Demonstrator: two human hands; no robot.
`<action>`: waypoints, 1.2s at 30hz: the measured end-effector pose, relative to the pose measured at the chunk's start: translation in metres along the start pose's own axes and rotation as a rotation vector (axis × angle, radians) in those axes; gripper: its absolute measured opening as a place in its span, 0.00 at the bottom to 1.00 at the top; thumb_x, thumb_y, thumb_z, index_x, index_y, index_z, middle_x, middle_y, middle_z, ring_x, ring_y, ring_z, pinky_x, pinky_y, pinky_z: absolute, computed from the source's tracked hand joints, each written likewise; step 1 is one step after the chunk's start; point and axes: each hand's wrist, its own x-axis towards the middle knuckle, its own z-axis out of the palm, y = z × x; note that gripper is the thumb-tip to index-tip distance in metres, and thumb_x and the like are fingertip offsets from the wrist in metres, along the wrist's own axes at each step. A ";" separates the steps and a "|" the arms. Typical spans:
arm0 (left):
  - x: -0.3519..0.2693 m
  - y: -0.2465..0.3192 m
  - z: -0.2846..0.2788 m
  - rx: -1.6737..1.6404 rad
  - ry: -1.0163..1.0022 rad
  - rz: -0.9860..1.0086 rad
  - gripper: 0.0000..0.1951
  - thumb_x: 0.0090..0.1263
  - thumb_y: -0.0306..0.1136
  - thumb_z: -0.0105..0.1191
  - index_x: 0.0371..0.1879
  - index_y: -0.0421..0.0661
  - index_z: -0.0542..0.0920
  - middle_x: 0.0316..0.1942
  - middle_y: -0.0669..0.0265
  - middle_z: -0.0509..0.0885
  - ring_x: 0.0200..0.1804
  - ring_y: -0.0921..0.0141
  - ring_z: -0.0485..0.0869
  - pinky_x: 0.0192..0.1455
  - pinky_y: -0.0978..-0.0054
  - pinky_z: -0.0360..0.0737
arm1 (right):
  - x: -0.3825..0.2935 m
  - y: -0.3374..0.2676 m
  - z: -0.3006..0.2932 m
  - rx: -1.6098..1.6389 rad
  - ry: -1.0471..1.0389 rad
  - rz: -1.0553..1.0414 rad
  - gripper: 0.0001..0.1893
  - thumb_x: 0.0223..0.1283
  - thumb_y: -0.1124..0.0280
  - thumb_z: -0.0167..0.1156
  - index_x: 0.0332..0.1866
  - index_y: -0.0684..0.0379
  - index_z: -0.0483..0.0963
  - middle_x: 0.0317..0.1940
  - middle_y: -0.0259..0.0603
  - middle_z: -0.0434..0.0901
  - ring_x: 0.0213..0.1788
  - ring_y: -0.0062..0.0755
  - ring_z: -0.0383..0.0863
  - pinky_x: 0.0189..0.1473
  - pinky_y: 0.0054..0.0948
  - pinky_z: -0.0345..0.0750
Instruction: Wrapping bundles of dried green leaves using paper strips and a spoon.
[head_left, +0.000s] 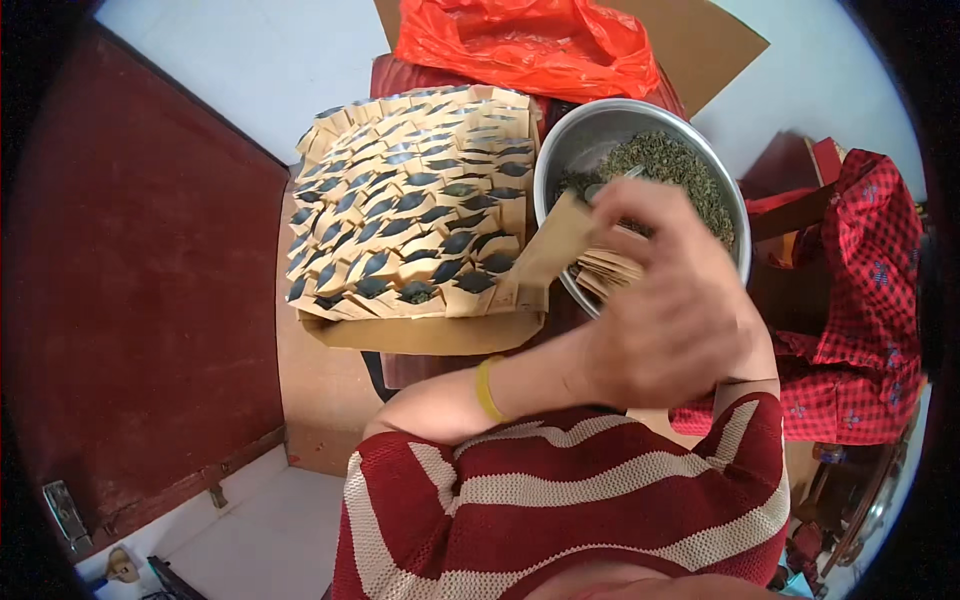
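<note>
A kraft paper packet (553, 236) slants from the fingertips of my right hand (660, 221) towards the near right corner of a box of packets. The cardboard box (427, 334) holds several rows of upright kraft packets with dark, gaping mouths; dried herb shows in some. My left hand (664, 341), blurred, is below the right one, beside a stack of flat paper packets (607, 271); its fingers are hidden, so its hold is unclear. Behind the hands stands a metal bowl (551, 161) of dried, crumbled green herb (675, 161), with part of a shiny utensil (634, 172) visible.
A red plastic bag (525, 52) lies beyond the box and bowl, near a brown cardboard sheet (720, 45). Red-and-black checked cloth (862, 300) hangs at the right. A dark red door (150, 285) is at the left.
</note>
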 end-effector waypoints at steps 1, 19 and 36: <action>-0.001 0.011 0.004 -0.052 -0.040 0.007 0.12 0.55 0.26 0.60 0.40 0.41 0.82 0.29 0.67 0.81 0.34 0.67 0.81 0.38 0.69 0.78 | 0.000 0.007 0.007 -0.040 -0.103 -0.080 0.07 0.54 0.73 0.68 0.36 0.61 0.78 0.35 0.41 0.82 0.36 0.39 0.83 0.39 0.33 0.79; -0.018 -0.016 -0.010 0.112 -0.278 -0.234 0.04 0.65 0.27 0.57 0.36 0.44 0.83 0.26 0.64 0.81 0.27 0.65 0.81 0.33 0.67 0.77 | 0.015 0.062 -0.001 -0.322 -0.149 0.162 0.09 0.61 0.67 0.63 0.44 0.57 0.81 0.37 0.44 0.85 0.41 0.43 0.85 0.44 0.36 0.80; -0.042 -0.116 -0.003 0.402 -0.922 -0.866 0.09 0.69 0.31 0.49 0.44 0.41 0.73 0.41 0.47 0.84 0.41 0.48 0.85 0.45 0.52 0.81 | -0.012 0.123 -0.045 -0.289 -0.765 0.571 0.20 0.50 0.57 0.68 0.44 0.60 0.82 0.30 0.41 0.86 0.34 0.39 0.85 0.38 0.37 0.78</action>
